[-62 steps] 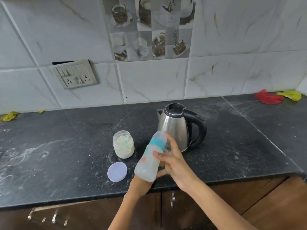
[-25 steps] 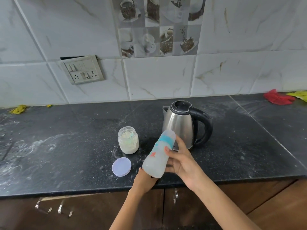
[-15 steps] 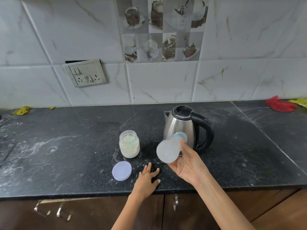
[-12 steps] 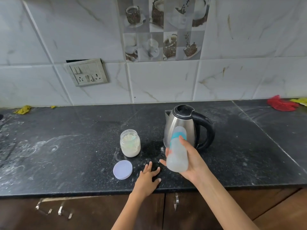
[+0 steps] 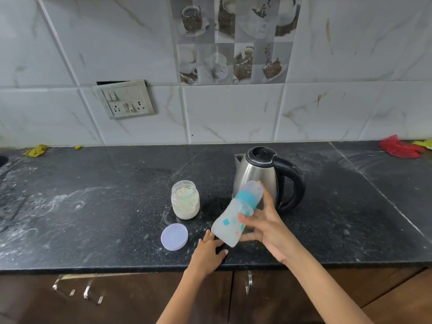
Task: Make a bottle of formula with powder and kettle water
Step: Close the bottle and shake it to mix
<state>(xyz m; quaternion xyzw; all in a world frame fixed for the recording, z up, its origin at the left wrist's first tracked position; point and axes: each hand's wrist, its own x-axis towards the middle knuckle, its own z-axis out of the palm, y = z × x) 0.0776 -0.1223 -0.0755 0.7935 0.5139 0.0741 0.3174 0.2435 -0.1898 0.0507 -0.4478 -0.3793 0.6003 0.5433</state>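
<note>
My right hand (image 5: 266,226) grips a capped baby bottle (image 5: 236,216) with a teal collar, holding it tilted above the dark counter (image 5: 93,206), cap up and to the right. The bottle holds a cloudy whitish liquid. My left hand (image 5: 208,251) lies flat on the counter near its front edge, fingers spread, just below the bottle's base. A steel kettle (image 5: 254,176) with a black handle stands behind the bottle. An open jar of powder (image 5: 185,199) stands left of the kettle. Its lilac lid (image 5: 174,236) lies on the counter in front of it.
White powder smears mark the counter's left side. A switch and socket plate (image 5: 126,99) is on the tiled wall. A red cloth (image 5: 397,149) lies at the back right and a yellow scrap (image 5: 36,150) at the back left. Cabinet doors sit below the counter edge.
My left hand let go of the bottle's base and settled flat on the counter. My right hand has swung the bottle through several angles, from level to upright to tilted.
</note>
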